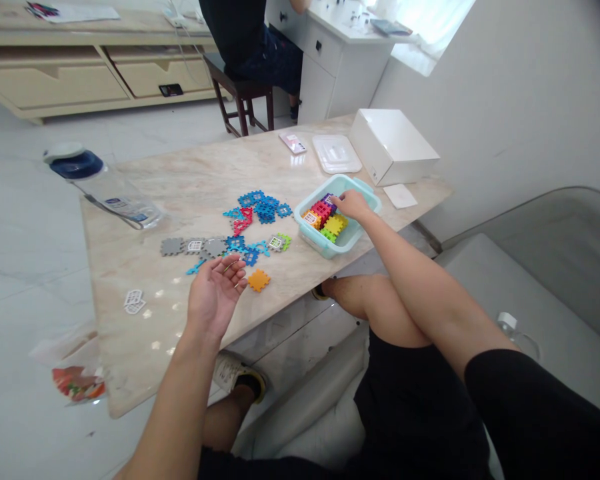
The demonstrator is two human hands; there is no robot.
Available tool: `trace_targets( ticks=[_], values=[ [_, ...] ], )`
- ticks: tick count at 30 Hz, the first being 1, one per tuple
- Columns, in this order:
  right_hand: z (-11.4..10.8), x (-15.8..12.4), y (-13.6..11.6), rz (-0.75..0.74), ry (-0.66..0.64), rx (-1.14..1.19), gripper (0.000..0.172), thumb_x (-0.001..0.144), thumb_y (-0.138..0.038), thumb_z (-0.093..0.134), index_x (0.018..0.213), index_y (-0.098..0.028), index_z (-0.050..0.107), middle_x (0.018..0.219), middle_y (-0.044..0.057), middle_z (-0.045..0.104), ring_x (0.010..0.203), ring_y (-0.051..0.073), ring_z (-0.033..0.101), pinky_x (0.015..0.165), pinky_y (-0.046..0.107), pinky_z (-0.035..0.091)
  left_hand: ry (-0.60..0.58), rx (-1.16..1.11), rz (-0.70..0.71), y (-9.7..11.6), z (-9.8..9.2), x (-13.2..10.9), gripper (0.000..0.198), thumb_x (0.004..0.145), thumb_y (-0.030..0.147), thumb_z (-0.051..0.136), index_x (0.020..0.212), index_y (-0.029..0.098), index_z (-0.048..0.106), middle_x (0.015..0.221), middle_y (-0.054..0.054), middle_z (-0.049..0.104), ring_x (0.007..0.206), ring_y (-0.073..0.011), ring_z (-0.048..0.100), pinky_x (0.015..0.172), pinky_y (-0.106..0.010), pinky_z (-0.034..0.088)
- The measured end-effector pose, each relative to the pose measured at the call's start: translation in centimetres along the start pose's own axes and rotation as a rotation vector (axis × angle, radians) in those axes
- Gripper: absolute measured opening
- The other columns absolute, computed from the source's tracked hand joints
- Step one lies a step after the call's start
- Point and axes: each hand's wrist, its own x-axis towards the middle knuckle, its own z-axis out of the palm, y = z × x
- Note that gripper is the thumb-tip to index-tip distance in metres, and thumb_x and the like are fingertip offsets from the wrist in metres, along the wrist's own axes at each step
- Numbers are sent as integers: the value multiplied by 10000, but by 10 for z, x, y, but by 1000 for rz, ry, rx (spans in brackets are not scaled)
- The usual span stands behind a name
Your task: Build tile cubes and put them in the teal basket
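The turquoise bin (pixel 314 241) stands on the bench (pixel 195 172) and contains red (pixel 322 211), yellow (pixel 337 224) and purple pieces (pixel 334 208). The right hand (pixel 351 204) is in the bin at its 1 o'clock, fingertips at the purple pieces; grip not discernible. From the bin, the lid (pixel 337 155) lies at 12 o'clock, the left hand (pixel 217 292) at 8 o'clock, palm up, fingers loosely curled. From the left hand: orange tile (pixel 259 281), 3 o'clock; blue pile (pixel 266 209), 1 o'clock; grey tiles (pixel 173 247), 10 o'clock.
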Motion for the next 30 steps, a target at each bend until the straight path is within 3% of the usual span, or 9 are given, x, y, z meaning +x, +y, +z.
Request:
trace_targets(
  ticks=[2,5,7,10,12,15,19,24,30],
  values=[
    [-8,-5,-1,9,97,-14,418,1075,-472,586,1097,-120,810,1249,259,797,1228,373,743,1039,417,554,4,-10,5,2,0,-1,227,935,266,571,942,117,741,784,-67,710,620,-142,632,568,-228,545],
    [-27,-17,-8,-53,367,36,364,1061,-418,589,1127,-130,800,1178,234,810,1178,368,752,1054,472,559,9,-57,24,9,-2,-2,244,946,276,561,936,112,741,767,-66,706,611,-144,632,563,-232,535],
    [-41,-30,-18,-235,523,160,365,1092,-430,538,1127,-163,784,1059,174,822,1053,324,780,1013,465,581,31,-112,66,15,-5,-2,268,964,286,530,920,119,735,743,-59,694,598,-143,622,555,-231,521],
    [-50,-57,-47,-507,645,388,392,1146,-451,427,1206,-222,739,907,81,799,853,240,778,859,397,612,93,-205,174,22,-11,-4,306,992,302,480,904,133,719,711,-44,671,568,-132,591,535,-223,481],
    [-45,-77,-73,-622,622,450,361,1143,-451,444,1176,-243,737,834,50,776,783,215,760,792,366,600,114,-278,216,26,-16,-5,302,998,315,473,905,142,702,703,-32,651,550,-125,567,532,-224,459],
    [-24,-99,-113,-738,461,435,278,1101,-419,544,1061,-242,755,783,27,766,739,199,735,788,353,580,62,-430,188,30,-25,-8,260,1000,330,487,918,159,666,702,-3,607,542,-117,545,550,-231,447],
    [12,-101,-146,-795,293,388,208,1052,-357,610,1009,-228,768,802,23,778,746,203,727,828,355,548,31,-589,192,32,-36,-10,255,1031,319,448,926,172,628,696,20,561,536,-110,525,548,-233,414],
    [56,-75,-157,-641,230,420,245,1050,-319,557,1014,-197,766,840,58,793,797,221,738,857,350,548,35,-686,214,31,-43,-10,274,1046,327,425,924,173,617,678,27,531,522,-112,497,538,-246,385],
    [94,-54,-180,-394,297,384,405,1030,-224,415,1307,-130,695,1263,186,771,1190,292,706,1074,415,530,-2,-763,182,33,-42,-15,310,1056,350,399,936,169,620,678,25,516,521,-114,491,533,-248,376]
  ],
)
